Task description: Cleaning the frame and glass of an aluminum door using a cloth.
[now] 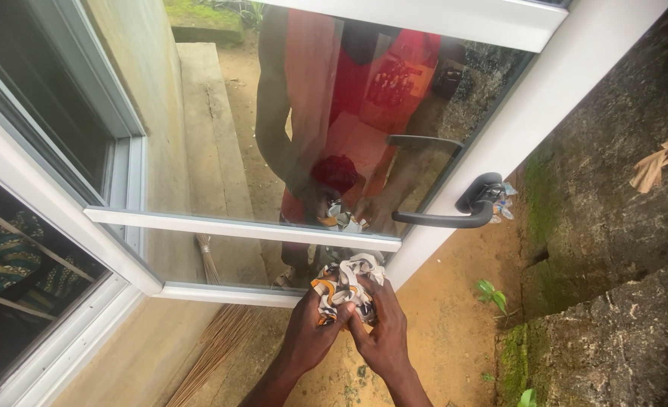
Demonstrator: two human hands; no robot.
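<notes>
Cloth (346, 286) in both hands below the door pane (273, 151), handle (454, 215) right, broom (213, 339) left

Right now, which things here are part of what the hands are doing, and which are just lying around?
In use:
left hand
right hand
patterned cloth
glass door

Lying about:
broom
black door handle
dry leaf
small green plant

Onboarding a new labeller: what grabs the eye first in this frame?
Bottom centre, the left hand and right hand bunch a patterned cloth together against the lower edge of a white-framed glass door. The glass mirrors the person's red top and hands. A black lever handle sticks out at the door's right edge, and a straw broom leans lower left.
</notes>
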